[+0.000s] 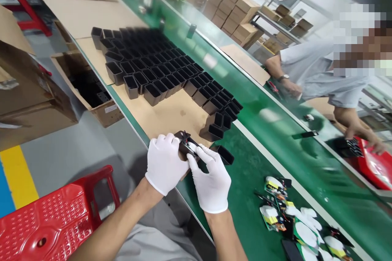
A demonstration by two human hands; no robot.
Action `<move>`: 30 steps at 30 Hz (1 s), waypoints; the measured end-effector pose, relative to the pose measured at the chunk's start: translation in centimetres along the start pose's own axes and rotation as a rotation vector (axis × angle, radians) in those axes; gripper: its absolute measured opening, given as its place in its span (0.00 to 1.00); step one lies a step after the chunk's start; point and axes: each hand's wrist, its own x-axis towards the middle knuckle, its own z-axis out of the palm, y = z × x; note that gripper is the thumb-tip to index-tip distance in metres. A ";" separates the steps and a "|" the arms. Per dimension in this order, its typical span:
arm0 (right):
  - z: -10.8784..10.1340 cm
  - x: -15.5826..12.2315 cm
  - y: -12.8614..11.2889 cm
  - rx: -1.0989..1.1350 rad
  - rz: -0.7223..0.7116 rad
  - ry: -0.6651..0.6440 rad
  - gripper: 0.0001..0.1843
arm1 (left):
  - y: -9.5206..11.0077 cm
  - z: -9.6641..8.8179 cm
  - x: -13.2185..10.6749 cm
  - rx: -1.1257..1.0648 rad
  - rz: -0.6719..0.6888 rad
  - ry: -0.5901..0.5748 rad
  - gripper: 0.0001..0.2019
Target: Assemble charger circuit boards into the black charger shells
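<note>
My left hand (167, 163), in a white glove, is closed around a black plastic case (183, 155) near the table's front edge. Against the same case, the gloved fingers of my right hand (211, 177) press on a small part with dark wires at its open end; the fingers hide most of that part. An open black case (226, 155) lies just right of my right hand. Beyond my hands, many black rectangular cases (153, 91) stand in rows, open ends up, on brown cardboard (176, 116).
Several circuit boards (275, 212) with white and yellow parts lie at the right on the green table (241, 195). Across the conveyor (269, 116), a co-worker (324, 73) reaches to a red tray (376, 167). A red stool (55, 216) and cardboard boxes (104, 112) are at the left.
</note>
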 end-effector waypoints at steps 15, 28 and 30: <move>0.0 0.4 -0.8 -0.256 -0.010 0.136 0.14 | 0.4 -0.9 0.2 -0.012 -0.123 -0.169 0.07; 0.5 0.6 -0.5 -0.278 -0.022 0.118 0.16 | 0.1 -0.7 0.0 -0.041 -0.094 -0.115 0.08; 0.6 0.5 -0.4 -0.314 -0.034 0.111 0.15 | 0.1 -0.7 0.0 -0.049 -0.094 -0.124 0.08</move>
